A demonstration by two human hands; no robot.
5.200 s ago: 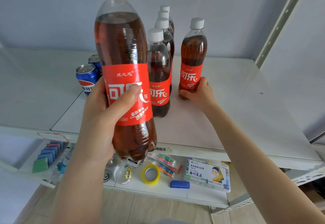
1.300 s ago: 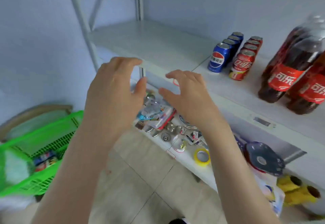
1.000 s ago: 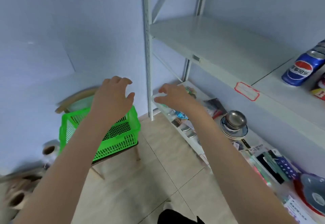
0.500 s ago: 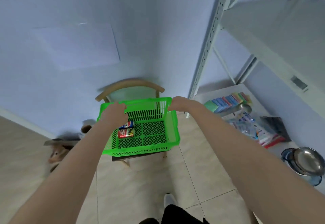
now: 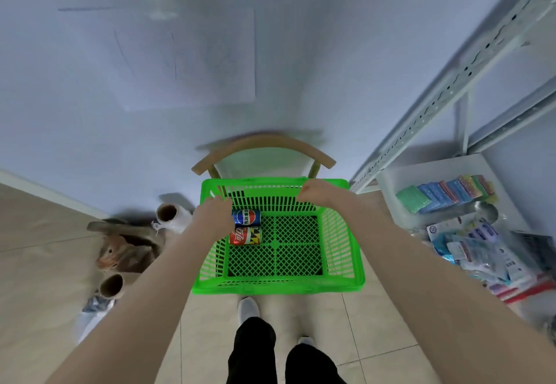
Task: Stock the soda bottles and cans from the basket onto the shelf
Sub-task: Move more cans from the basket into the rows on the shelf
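Soft, even, bluish light fills the room — no glare, only faint shadows under the bright green plastic mesh basket [image 5: 279,284]. Motion blur smears the curved wooden chair back [image 5: 264,150] and the pale wall above it. Wide-angle bending bows the perforated white metal shelf upright [image 5: 451,79] — forearms stretch at the lower edges.

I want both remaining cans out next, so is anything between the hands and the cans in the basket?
Nothing visible. The left hand is right beside the blue can, with the red can next to it. The basket is open-topped.
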